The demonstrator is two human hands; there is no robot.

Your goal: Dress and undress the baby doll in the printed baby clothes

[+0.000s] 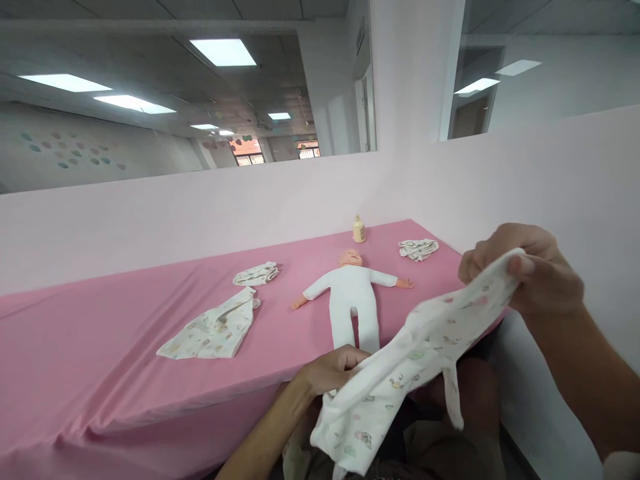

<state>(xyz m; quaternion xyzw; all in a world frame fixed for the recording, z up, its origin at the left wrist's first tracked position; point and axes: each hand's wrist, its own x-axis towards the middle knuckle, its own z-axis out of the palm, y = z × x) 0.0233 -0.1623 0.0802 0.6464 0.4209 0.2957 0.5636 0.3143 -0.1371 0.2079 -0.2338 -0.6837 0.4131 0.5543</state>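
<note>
A white baby garment point(400, 373) with small coloured prints is stretched between my two hands, over the table's front edge. My left hand point(333, 369) grips its lower left part, close to the doll's feet. Raised at the right, my right hand point(530, 270) pinches the other end between thumb and fingers. A narrow strip hangs from the cloth's lower side. Beyond it a baby doll point(354, 300) in a white bodysuit lies on its back, arms spread. The cloth covers the table edge below the doll's feet.
On the pink-covered table point(125, 327), a printed baby top point(215, 330) lies spread at the left, with a folded printed cloth point(256, 274) behind it. A pump bottle point(359, 230) stands near the wall. Another crumpled printed cloth point(419, 249) lies at the back right.
</note>
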